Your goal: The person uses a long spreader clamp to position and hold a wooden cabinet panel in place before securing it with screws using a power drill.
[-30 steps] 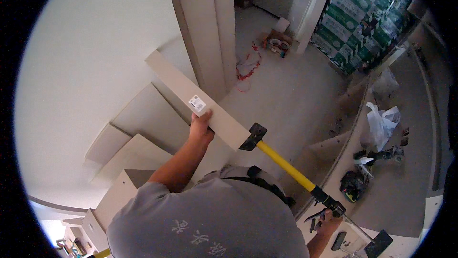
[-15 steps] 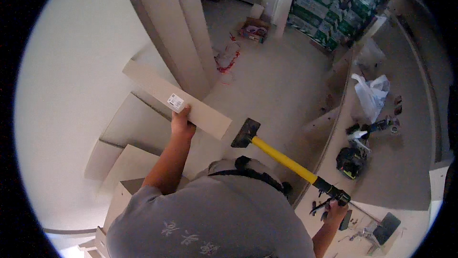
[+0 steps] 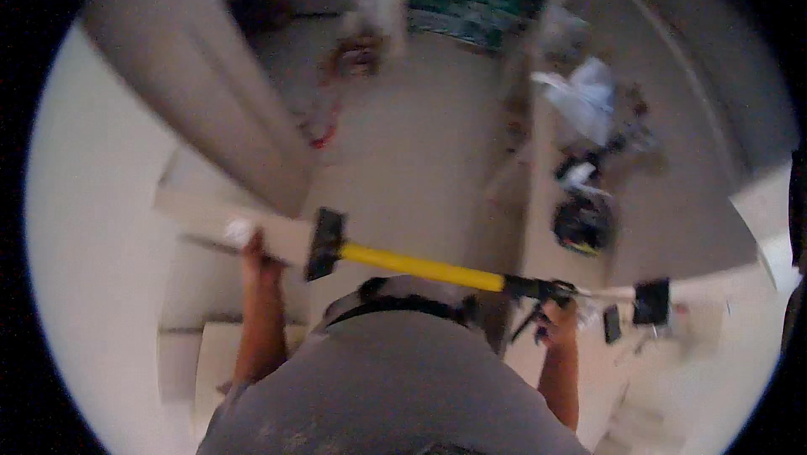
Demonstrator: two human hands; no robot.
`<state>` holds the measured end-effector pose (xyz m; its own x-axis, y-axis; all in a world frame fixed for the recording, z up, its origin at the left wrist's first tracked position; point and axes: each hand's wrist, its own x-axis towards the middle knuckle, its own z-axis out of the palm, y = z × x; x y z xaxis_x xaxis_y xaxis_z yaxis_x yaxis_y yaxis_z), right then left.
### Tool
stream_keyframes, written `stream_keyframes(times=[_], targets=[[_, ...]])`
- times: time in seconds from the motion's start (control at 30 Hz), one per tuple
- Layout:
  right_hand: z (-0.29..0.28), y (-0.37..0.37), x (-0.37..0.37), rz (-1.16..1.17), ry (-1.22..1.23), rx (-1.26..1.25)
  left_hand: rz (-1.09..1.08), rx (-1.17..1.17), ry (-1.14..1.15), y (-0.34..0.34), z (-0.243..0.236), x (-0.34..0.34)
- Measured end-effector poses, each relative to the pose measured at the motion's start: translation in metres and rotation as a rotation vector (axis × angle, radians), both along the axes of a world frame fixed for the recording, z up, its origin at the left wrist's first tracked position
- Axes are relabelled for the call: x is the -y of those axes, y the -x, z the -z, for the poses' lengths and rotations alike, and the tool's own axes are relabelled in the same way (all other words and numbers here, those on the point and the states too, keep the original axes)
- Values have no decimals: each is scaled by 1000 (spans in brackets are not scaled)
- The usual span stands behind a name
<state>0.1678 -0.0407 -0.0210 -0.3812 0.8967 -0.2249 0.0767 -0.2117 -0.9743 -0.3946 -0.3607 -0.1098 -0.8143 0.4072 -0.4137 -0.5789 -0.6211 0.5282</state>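
My left hand [image 3: 262,263] grips the lower edge of a long pale board [image 3: 197,209], thumb on its face beside a white label [image 3: 238,230]. In my right hand [image 3: 558,320] is the black trigger handle of a yellow telescopic support pole [image 3: 424,268]. The pole lies nearly level across my front. Its left black pad [image 3: 325,245] is in front of the board's right end; whether they touch I cannot tell. The other black pad [image 3: 651,301] sticks out past my right hand. Motion blurs the view.
Tall pale panels [image 3: 202,76] stand at the left. Along the right runs a cabinet top with a white plastic bag [image 3: 584,97] and a black tool [image 3: 582,221]. A small box [image 3: 357,55] and red straps [image 3: 319,131] lie on the far floor [image 3: 412,135].
My view has turned and blurred. The pole has swung closer to level, and its left pad now overlaps the board's right end. Both hands keep their holds.
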Motion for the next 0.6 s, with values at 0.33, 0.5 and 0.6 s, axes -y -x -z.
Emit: stream_keyframes(times=[0.33, 0.5, 0.6], targets=[[-18, 32, -15, -21, 156, 15, 120, -470, 400, 72, 51, 65], [49, 27, -31, 84, 187, 90, 217, -465, 83, -38, -64, -27], [3, 44, -33, -40, 181, 116, 169, -363, 110, -3, -26, -4]])
